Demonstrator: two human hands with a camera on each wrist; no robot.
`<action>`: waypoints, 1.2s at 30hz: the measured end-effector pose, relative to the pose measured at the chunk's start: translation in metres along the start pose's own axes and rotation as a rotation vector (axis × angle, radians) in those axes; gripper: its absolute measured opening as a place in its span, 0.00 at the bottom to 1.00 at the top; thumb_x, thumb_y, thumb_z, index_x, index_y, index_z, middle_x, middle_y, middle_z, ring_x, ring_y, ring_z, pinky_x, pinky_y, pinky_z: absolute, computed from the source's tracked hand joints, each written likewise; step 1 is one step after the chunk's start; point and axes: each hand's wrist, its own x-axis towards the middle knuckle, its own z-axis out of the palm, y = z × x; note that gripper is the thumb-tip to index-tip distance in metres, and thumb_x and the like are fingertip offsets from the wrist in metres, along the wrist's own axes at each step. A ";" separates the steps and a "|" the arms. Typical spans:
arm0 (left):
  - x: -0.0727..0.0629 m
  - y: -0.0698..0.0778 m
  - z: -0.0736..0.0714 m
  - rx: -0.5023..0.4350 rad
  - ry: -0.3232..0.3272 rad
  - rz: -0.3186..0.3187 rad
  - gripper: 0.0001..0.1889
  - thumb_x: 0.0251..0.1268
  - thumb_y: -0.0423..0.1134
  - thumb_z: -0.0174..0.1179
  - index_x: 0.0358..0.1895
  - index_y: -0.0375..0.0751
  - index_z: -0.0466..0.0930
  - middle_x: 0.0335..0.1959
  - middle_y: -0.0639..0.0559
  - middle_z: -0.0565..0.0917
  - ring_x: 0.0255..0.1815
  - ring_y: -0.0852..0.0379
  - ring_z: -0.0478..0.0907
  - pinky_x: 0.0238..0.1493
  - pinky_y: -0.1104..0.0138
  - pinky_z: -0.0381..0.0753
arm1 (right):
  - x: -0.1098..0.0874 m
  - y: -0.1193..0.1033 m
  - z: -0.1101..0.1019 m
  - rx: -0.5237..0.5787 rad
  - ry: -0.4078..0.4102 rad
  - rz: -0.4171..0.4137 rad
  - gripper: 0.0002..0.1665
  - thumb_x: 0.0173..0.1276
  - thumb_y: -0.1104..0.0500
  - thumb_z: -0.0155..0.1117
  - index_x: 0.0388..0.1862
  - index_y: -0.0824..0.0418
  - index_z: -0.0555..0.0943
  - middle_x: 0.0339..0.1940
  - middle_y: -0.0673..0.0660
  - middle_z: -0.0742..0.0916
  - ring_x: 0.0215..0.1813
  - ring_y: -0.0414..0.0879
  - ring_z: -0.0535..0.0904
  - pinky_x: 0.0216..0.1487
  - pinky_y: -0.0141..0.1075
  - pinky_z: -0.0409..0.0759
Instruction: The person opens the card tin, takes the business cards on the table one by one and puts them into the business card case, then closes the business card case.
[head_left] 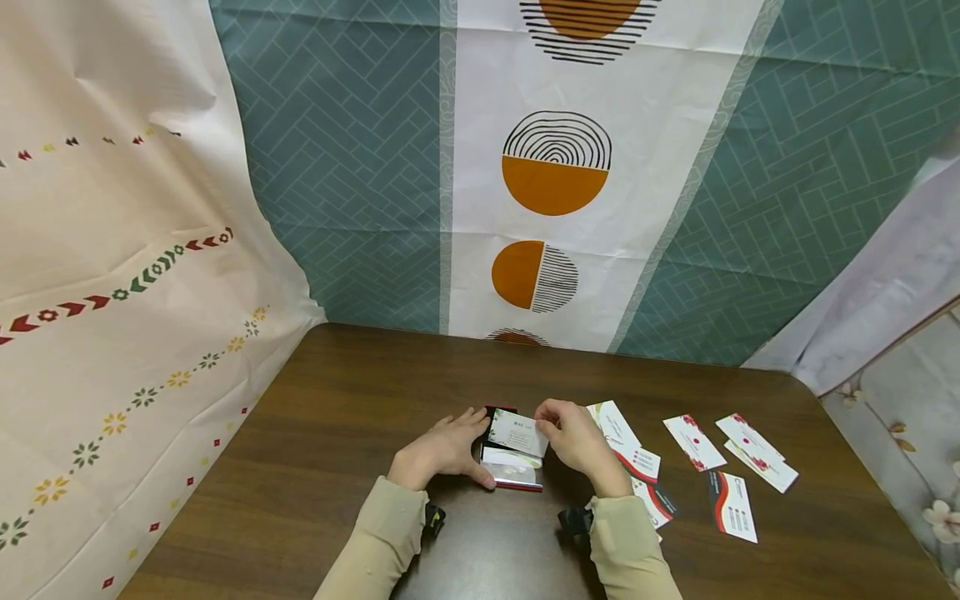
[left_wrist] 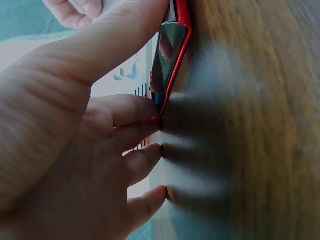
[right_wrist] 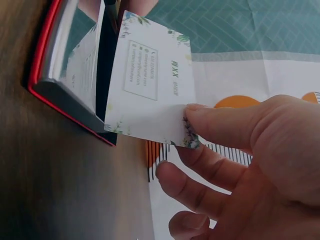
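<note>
A red-edged business card case [head_left: 512,475] with a shiny metal inner face lies open on the table. My left hand [head_left: 444,450] holds its left side, thumb at the near end and fingertips at the far end. In the left wrist view, the index fingertip meets the red rim of the case [left_wrist: 186,20], while the other fingers are spread. A white business card [right_wrist: 150,85] with leaf and flower corners is pinched at one corner by my right hand [right_wrist: 270,155]. The card is tilted over the case opening, and its reflection shows in the metal.
Right of my right hand lies an overlapping group of business cards [head_left: 617,427], some with red and black waves. Farther right are flower-printed cards [head_left: 694,442] and a red-and-black wave card [head_left: 737,507]. A patterned curtain [head_left: 555,275] hangs behind the brown table [head_left: 360,375].
</note>
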 end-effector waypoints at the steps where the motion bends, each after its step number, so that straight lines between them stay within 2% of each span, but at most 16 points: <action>1: 0.000 0.000 0.000 0.001 0.000 -0.001 0.55 0.45 0.60 0.75 0.75 0.37 0.60 0.77 0.46 0.55 0.78 0.47 0.47 0.74 0.49 0.49 | 0.000 0.000 0.001 0.002 0.002 0.001 0.08 0.65 0.66 0.66 0.29 0.54 0.81 0.22 0.46 0.77 0.26 0.42 0.69 0.30 0.38 0.69; 8: 0.001 0.000 -0.001 -0.005 0.002 0.001 0.55 0.44 0.60 0.75 0.75 0.40 0.60 0.77 0.45 0.55 0.78 0.47 0.46 0.73 0.49 0.49 | 0.002 -0.001 0.006 -0.029 -0.003 0.019 0.07 0.66 0.63 0.66 0.29 0.52 0.82 0.22 0.44 0.77 0.26 0.42 0.70 0.29 0.37 0.69; 21: 0.002 -0.001 0.000 0.009 0.000 0.002 0.55 0.44 0.61 0.75 0.75 0.37 0.60 0.77 0.46 0.56 0.78 0.47 0.47 0.74 0.49 0.49 | 0.002 0.001 0.012 -0.089 -0.043 0.050 0.06 0.64 0.62 0.67 0.31 0.50 0.83 0.23 0.44 0.78 0.29 0.42 0.71 0.28 0.38 0.70; 27: 0.001 -0.001 0.001 0.001 -0.008 -0.008 0.55 0.45 0.61 0.74 0.75 0.38 0.60 0.78 0.47 0.55 0.78 0.47 0.46 0.74 0.49 0.48 | 0.000 0.001 0.015 -0.109 -0.057 0.025 0.06 0.63 0.62 0.68 0.30 0.51 0.83 0.25 0.45 0.79 0.29 0.43 0.72 0.28 0.38 0.70; 36: 0.001 -0.002 0.001 0.012 -0.009 -0.002 0.55 0.45 0.62 0.73 0.75 0.38 0.60 0.78 0.48 0.55 0.78 0.48 0.46 0.74 0.49 0.49 | -0.002 0.000 0.018 -0.103 -0.113 0.031 0.09 0.62 0.63 0.68 0.25 0.50 0.82 0.20 0.45 0.77 0.27 0.42 0.71 0.25 0.38 0.69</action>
